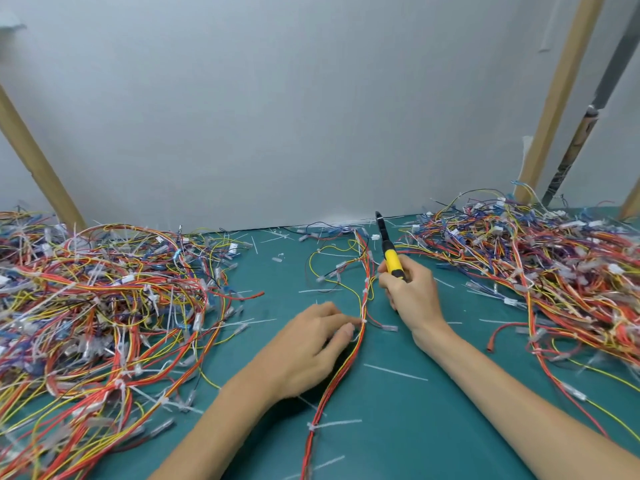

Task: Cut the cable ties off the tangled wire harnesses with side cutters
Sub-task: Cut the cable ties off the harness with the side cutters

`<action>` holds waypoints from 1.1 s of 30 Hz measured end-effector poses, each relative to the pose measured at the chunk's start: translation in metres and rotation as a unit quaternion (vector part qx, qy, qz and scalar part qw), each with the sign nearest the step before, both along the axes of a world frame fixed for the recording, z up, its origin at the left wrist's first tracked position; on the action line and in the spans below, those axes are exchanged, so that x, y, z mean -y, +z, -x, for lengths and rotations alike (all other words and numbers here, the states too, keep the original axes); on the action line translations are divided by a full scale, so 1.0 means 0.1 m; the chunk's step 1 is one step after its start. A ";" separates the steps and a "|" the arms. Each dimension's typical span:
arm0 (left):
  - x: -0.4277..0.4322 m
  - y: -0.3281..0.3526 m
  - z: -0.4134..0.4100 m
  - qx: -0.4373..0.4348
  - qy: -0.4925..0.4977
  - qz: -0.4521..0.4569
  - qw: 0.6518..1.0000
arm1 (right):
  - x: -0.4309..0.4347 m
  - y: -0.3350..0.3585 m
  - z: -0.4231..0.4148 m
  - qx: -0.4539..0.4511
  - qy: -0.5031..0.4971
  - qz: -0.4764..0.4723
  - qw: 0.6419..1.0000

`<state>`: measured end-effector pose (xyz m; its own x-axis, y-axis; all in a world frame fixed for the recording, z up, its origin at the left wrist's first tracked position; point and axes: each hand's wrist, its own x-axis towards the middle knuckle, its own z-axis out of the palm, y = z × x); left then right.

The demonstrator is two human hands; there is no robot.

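A red, orange and yellow wire harness (346, 368) runs down the middle of the green mat, bound by white cable ties (313, 426). My left hand (311, 344) lies on the mat beside it, fingertips touching the bundle near a tie (363, 321). My right hand (410, 292) grips the yellow handles of the side cutters (389, 249), whose black jaws point up and away, clear of the harness.
Big tangled heaps of wire harnesses lie on the left (104, 306) and on the right (554, 271). Cut white tie pieces (394, 372) litter the green mat (433, 427). A grey wall and slanted wooden posts (557, 98) stand behind.
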<state>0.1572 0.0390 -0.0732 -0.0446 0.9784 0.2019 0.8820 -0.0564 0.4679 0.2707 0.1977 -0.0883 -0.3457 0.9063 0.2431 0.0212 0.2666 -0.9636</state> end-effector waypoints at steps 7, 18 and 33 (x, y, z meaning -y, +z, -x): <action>0.29 0.40 -0.05 -0.101 0.092 0.173 0.975 | -0.02 0.00 0.02 0.035 -0.001 -0.009 0.999; 0.84 0.60 -0.18 -0.066 0.074 0.358 0.928 | 0.02 0.03 -0.01 0.085 -0.011 -0.034 0.996; 0.69 0.71 -0.21 -0.091 0.059 0.006 0.994 | 0.10 0.03 0.02 0.191 0.003 -0.131 0.973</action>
<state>0.1785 -0.0298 -0.0026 -0.1236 0.9710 0.2047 0.9520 0.0578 0.3007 0.2689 0.1878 -0.0853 -0.4619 0.8282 0.3175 0.3622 0.5029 -0.7848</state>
